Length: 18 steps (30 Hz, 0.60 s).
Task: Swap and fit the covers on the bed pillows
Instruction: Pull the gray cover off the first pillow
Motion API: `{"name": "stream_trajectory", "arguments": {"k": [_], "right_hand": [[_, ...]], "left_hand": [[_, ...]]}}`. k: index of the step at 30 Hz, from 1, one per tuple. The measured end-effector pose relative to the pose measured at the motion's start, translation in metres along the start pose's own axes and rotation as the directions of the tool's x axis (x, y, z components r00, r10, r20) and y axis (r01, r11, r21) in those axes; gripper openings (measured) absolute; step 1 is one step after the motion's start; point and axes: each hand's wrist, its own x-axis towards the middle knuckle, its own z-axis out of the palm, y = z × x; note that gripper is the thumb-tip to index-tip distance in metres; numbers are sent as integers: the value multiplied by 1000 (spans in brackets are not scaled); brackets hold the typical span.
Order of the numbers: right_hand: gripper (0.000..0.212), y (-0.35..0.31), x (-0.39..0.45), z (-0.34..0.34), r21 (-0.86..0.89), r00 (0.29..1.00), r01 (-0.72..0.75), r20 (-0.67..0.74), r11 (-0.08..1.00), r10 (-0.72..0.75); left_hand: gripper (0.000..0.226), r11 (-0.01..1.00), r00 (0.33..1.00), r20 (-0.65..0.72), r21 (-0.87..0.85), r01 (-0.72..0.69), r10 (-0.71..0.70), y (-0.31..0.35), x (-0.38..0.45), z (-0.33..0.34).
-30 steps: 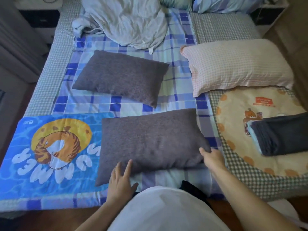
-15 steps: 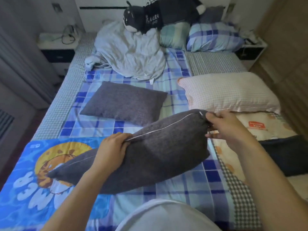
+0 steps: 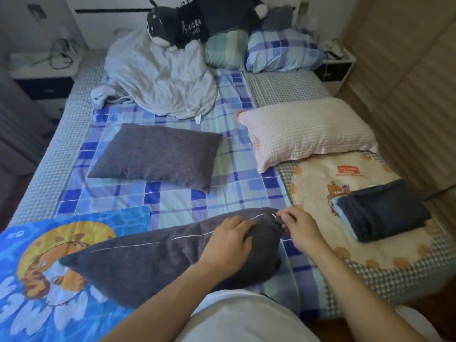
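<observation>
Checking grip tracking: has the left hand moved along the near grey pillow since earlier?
Yes. The left hand has slid right along the zip seam toward the right hand, on the pillow.

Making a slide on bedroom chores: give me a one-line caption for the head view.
Left hand steadies a grey pillow on the bed while the right hand pinches its zipper end.

I see a dark grey pillow (image 3: 158, 265) tipped on edge at the bed's near side, its white zip line (image 3: 187, 236) facing up, a second grey pillow (image 3: 158, 155) flat mid-bed, a pink gingham pillow (image 3: 308, 130) flat to its right, folded dark covers (image 3: 382, 213) beside the near one.
</observation>
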Motion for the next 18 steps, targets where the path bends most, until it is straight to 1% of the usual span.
{"name": "stream_trajectory", "arguments": {"k": [2,3,5,6,8,9,10,11,12,13,14,16,18], "right_hand": [[14,3,-1,2,-23,1000,9,24,1000,-9],[16,5,-1,2,-13,999,-14,35,1000,15],[25,11,-1,0,-64,998,-62,15,996,64],[25,14,0,-2,-145,997,-71,-29,987,68],[17,18,1,-6,-254,996,-68,-74,965,51],[12,17,1,-8,-277,997,-46,-72,960,27],[9,13,0,-11,-258,998,-31,-56,966,17],[9,10,-1,-13,-182,999,-22,-32,983,16],[11,7,-6,-13,-66,1000,-15,-4,998,15],[14,4,-11,-13,45,1000,7,11,999,-7],[17,-2,-17,-13,120,999,41,19,992,-43],[16,-14,-26,-12,191,991,107,58,976,-121],[14,-28,-30,-10,215,977,160,105,963,-186]], "left_hand": [[44,997,998,-41,-60,-39,36,15,10,3],[46,995,999,-22,-98,-26,24,20,13,5],[51,992,996,91,-123,37,-26,21,15,9],[53,993,985,163,-97,65,-49,19,13,11],[56,998,964,260,-5,67,-64,12,7,17],[56,998,956,286,29,58,-64,10,4,19],[55,998,953,296,41,56,-66,9,1,19],[53,998,958,280,20,58,-61,11,-1,20],[49,998,972,230,-25,63,-55,15,-2,19],[43,994,988,143,-83,76,-64,21,-2,14],[35,983,995,40,-154,98,-93,29,-1,7],[20,948,977,-135,-296,121,-167,42,4,-9],[11,923,956,-203,-364,127,-212,53,6,-25]]}}
